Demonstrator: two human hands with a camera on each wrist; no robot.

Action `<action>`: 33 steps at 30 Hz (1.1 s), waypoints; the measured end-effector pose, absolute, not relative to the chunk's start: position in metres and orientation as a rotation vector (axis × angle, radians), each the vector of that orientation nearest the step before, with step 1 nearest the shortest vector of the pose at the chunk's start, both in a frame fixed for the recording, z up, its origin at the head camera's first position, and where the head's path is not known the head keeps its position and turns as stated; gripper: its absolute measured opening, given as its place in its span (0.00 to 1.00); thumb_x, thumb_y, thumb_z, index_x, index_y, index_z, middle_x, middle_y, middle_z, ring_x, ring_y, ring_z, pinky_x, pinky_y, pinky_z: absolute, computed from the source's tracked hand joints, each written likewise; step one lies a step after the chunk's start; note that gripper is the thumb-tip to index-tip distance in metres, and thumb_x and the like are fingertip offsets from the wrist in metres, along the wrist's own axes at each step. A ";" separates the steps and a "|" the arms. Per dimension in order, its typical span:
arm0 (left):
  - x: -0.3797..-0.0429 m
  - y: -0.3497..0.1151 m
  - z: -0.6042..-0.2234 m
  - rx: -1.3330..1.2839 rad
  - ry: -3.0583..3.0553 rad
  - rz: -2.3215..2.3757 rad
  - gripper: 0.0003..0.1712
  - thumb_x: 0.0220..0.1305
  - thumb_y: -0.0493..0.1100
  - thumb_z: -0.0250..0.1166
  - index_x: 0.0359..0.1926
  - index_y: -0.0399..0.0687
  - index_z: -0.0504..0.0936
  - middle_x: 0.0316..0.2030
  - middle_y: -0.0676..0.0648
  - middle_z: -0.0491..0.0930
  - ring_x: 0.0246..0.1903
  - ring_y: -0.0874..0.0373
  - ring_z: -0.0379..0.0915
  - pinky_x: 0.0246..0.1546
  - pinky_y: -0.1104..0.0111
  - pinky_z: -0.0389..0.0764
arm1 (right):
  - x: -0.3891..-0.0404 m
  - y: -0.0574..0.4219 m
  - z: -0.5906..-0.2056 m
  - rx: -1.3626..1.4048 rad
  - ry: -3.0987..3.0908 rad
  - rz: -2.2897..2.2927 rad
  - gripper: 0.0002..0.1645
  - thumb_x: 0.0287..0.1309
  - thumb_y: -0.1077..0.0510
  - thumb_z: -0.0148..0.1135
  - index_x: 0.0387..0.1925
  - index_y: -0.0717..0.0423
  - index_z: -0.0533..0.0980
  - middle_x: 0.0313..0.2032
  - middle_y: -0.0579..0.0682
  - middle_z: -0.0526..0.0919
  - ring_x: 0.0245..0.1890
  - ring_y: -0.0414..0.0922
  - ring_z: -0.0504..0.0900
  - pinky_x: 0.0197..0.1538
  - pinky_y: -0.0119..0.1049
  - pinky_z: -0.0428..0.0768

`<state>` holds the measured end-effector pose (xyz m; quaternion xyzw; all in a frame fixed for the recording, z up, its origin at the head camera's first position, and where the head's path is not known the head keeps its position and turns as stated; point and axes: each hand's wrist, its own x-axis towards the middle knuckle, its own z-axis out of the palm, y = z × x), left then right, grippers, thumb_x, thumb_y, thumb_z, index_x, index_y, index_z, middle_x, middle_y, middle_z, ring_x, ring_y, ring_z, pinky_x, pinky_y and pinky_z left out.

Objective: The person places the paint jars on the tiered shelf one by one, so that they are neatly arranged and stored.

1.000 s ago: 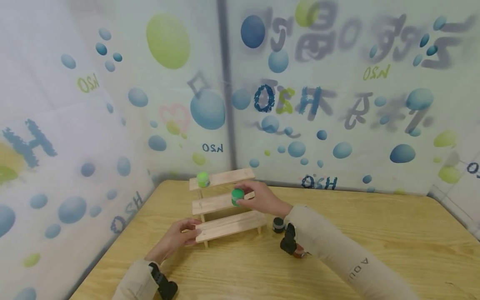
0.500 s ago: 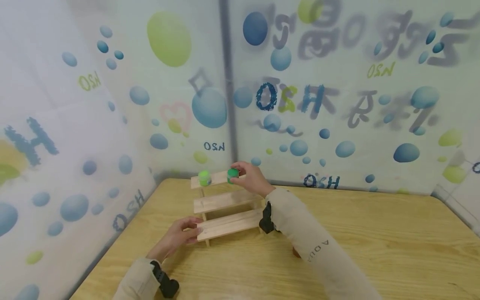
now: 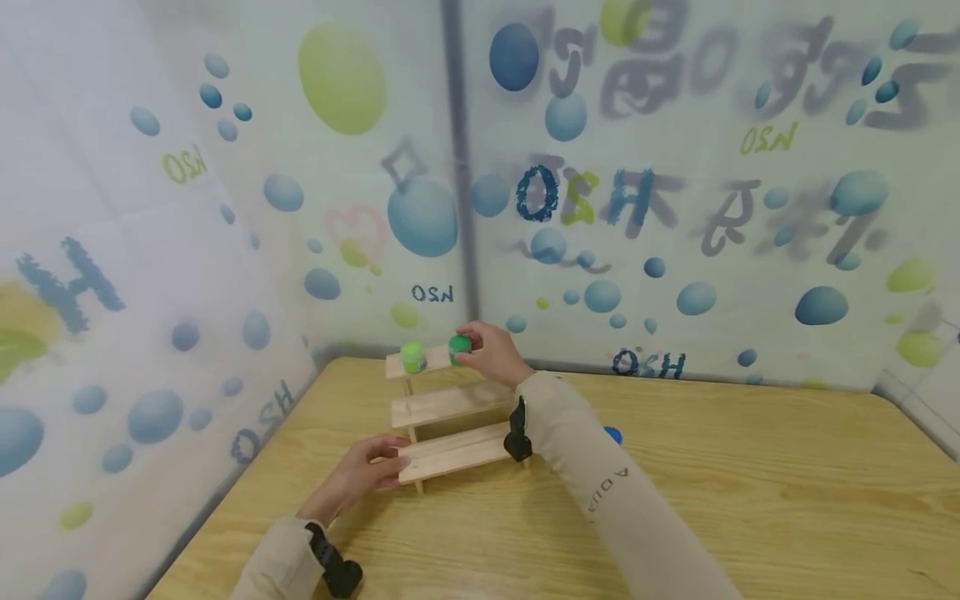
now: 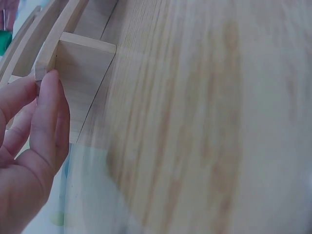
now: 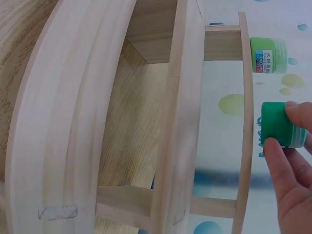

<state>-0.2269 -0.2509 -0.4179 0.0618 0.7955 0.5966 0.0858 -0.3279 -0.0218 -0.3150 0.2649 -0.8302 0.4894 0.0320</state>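
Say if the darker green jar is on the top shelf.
Off: the right wrist view shows a gap between the darker green jar, in the right hand, and the top shelf.

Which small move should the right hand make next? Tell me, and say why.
Probably lower the dark green jar onto the top board: the right hand holds it just above, a gap shows beneath it in the right wrist view, and the light green jar stands there.

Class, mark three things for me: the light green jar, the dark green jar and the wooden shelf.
Light green jar (image 5: 267,56): right wrist view, middle of its side.
Dark green jar (image 5: 278,123): right wrist view, on its side.
Wooden shelf (image 3: 450,404): head view, middle board.
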 end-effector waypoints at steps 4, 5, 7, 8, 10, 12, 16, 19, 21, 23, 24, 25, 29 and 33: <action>-0.226 -0.250 -0.417 0.193 2.371 1.773 0.24 0.59 0.40 0.59 0.52 0.30 0.68 0.38 0.41 0.69 0.33 0.58 0.70 0.34 0.67 0.78 | -0.330 -0.022 -0.319 0.789 -2.562 1.531 0.23 0.49 0.67 0.62 0.49 0.66 0.70 0.41 0.57 0.77 0.40 0.49 0.76 0.40 0.33 0.76; -0.226 -0.250 -0.417 0.193 2.371 1.776 0.23 0.59 0.40 0.59 0.52 0.29 0.68 0.38 0.41 0.69 0.32 0.58 0.70 0.34 0.67 0.78 | -0.330 -0.023 -0.320 0.784 -2.563 1.537 0.23 0.49 0.66 0.62 0.49 0.66 0.70 0.41 0.57 0.77 0.40 0.49 0.76 0.40 0.33 0.76; -0.226 -0.249 -0.417 0.201 2.370 1.776 0.24 0.59 0.40 0.59 0.52 0.29 0.68 0.38 0.40 0.68 0.32 0.57 0.70 0.33 0.67 0.78 | -0.331 -0.023 -0.322 0.768 -2.566 1.551 0.23 0.50 0.66 0.62 0.50 0.66 0.70 0.42 0.57 0.77 0.41 0.49 0.76 0.41 0.33 0.76; -0.226 -0.249 -0.417 0.203 2.368 1.778 0.24 0.59 0.40 0.59 0.52 0.29 0.68 0.38 0.40 0.68 0.32 0.57 0.70 0.34 0.67 0.78 | -0.332 -0.022 -0.323 0.763 -2.564 1.555 0.23 0.50 0.66 0.62 0.50 0.66 0.70 0.42 0.57 0.77 0.42 0.49 0.76 0.42 0.34 0.76; -0.226 -0.248 -0.418 0.199 2.367 1.782 0.24 0.59 0.40 0.60 0.52 0.29 0.68 0.38 0.40 0.68 0.32 0.57 0.70 0.34 0.67 0.78 | -0.333 -0.022 -0.324 0.755 -2.557 1.564 0.23 0.50 0.66 0.62 0.50 0.65 0.70 0.43 0.57 0.77 0.43 0.49 0.76 0.43 0.34 0.75; -0.227 -0.248 -0.418 0.190 2.370 1.788 0.24 0.58 0.40 0.60 0.52 0.29 0.68 0.38 0.41 0.68 0.32 0.58 0.70 0.33 0.68 0.78 | -0.333 -0.021 -0.325 0.759 -2.543 1.574 0.23 0.51 0.66 0.61 0.51 0.65 0.69 0.44 0.58 0.76 0.44 0.50 0.75 0.45 0.35 0.75; -0.227 -0.247 -0.419 0.164 2.376 1.795 0.23 0.57 0.40 0.61 0.51 0.30 0.69 0.37 0.41 0.68 0.32 0.58 0.71 0.33 0.68 0.78 | -0.332 -0.019 -0.328 0.779 -2.513 1.593 0.24 0.51 0.67 0.60 0.52 0.65 0.68 0.45 0.59 0.76 0.45 0.51 0.75 0.47 0.37 0.74; -0.227 -0.247 -0.419 0.163 2.375 1.798 0.23 0.57 0.40 0.61 0.51 0.30 0.70 0.37 0.41 0.68 0.32 0.58 0.71 0.33 0.67 0.78 | -0.332 -0.017 -0.331 0.779 -2.501 1.602 0.25 0.51 0.67 0.61 0.53 0.65 0.68 0.44 0.59 0.76 0.44 0.51 0.76 0.47 0.37 0.74; -0.227 -0.247 -0.418 0.166 2.374 1.799 0.23 0.58 0.40 0.61 0.51 0.30 0.69 0.37 0.41 0.68 0.32 0.58 0.70 0.33 0.67 0.78 | -0.333 -0.017 -0.333 0.783 -2.490 1.601 0.25 0.51 0.67 0.61 0.52 0.65 0.68 0.43 0.59 0.77 0.43 0.50 0.76 0.46 0.37 0.74; -0.226 -0.247 -0.417 0.172 2.374 1.799 0.23 0.58 0.39 0.61 0.51 0.30 0.69 0.37 0.41 0.68 0.32 0.58 0.70 0.33 0.67 0.78 | -0.334 -0.017 -0.334 0.790 -2.474 1.611 0.24 0.50 0.67 0.61 0.52 0.65 0.68 0.42 0.58 0.77 0.42 0.50 0.76 0.46 0.36 0.75; -0.226 -0.247 -0.417 0.174 2.374 1.798 0.23 0.58 0.39 0.61 0.51 0.30 0.69 0.37 0.41 0.68 0.32 0.58 0.70 0.33 0.67 0.78 | -0.330 -0.016 -0.331 0.797 -2.469 1.619 0.24 0.51 0.68 0.60 0.52 0.67 0.68 0.42 0.60 0.77 0.42 0.51 0.76 0.46 0.37 0.75; -0.226 -0.247 -0.417 0.176 2.374 1.798 0.23 0.58 0.39 0.61 0.51 0.30 0.69 0.37 0.42 0.68 0.32 0.58 0.70 0.33 0.67 0.78 | -0.331 -0.017 -0.331 0.796 -2.463 1.621 0.24 0.50 0.68 0.60 0.51 0.67 0.68 0.42 0.60 0.77 0.42 0.51 0.76 0.46 0.37 0.75; -0.226 -0.248 -0.417 0.181 2.377 1.799 0.23 0.58 0.39 0.60 0.51 0.29 0.69 0.36 0.42 0.68 0.32 0.58 0.70 0.33 0.67 0.78 | -0.331 -0.019 -0.332 0.792 -2.459 1.614 0.24 0.50 0.68 0.61 0.51 0.68 0.68 0.41 0.60 0.77 0.41 0.52 0.77 0.45 0.37 0.75; -0.226 -0.248 -0.418 0.186 2.375 1.804 0.23 0.58 0.40 0.60 0.51 0.29 0.69 0.37 0.41 0.67 0.32 0.58 0.70 0.33 0.67 0.78 | -0.336 -0.020 -0.336 0.783 -2.455 1.592 0.24 0.50 0.67 0.61 0.51 0.67 0.69 0.40 0.59 0.78 0.40 0.51 0.77 0.44 0.36 0.75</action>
